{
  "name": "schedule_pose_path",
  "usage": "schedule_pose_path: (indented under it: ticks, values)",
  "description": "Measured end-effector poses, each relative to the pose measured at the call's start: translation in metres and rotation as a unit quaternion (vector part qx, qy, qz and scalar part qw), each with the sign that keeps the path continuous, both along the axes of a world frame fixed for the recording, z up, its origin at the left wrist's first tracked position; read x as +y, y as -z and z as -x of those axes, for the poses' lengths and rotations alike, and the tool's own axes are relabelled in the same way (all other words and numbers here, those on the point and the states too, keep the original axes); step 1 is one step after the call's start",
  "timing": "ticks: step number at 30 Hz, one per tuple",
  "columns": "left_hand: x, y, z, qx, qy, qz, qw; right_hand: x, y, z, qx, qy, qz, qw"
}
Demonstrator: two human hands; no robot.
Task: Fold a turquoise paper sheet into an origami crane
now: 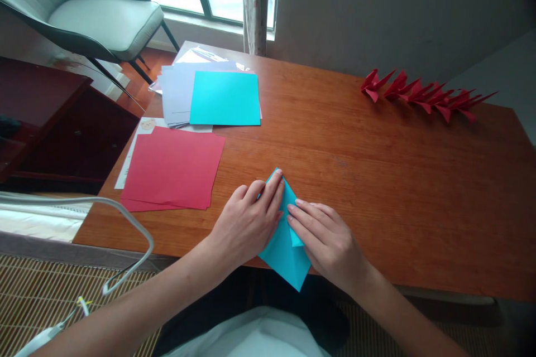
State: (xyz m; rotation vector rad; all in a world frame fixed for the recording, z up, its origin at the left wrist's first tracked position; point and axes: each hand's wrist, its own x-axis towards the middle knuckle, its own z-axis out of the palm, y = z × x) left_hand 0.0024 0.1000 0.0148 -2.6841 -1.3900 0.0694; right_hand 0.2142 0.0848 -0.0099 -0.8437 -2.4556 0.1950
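A sheet of bright blue origami paper (288,256), folded into a pointed kite-like shape, lies at the table's front edge. Its lower corner juts out past the edge. My left hand (251,215) is closed over the left side, its fingertips pressed together on the upper point and covering part of it. On the right side my right hand (329,237) grips a turned-in flap, fingers held together along it; its thumb is hidden. The two hands are close together but apart.
Red sheets (173,170) lie on the table's left. Behind them a blue sheet (226,97) tops pale papers (178,95). Several folded red paper cranes (422,92) stand in a row at the back right. A white cable (138,223) loops at the lower left, and a chair (104,22) stands near the window.
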Motion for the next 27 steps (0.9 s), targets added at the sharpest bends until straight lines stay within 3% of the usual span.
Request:
schedule_pose_path:
  ticks: [27]
  values:
    - [-0.0001,0.0029,0.0003,-0.009,0.005,-0.017,1.0,-0.0004,0.0008,-0.001,-0.005,-0.002,-0.008,1.0]
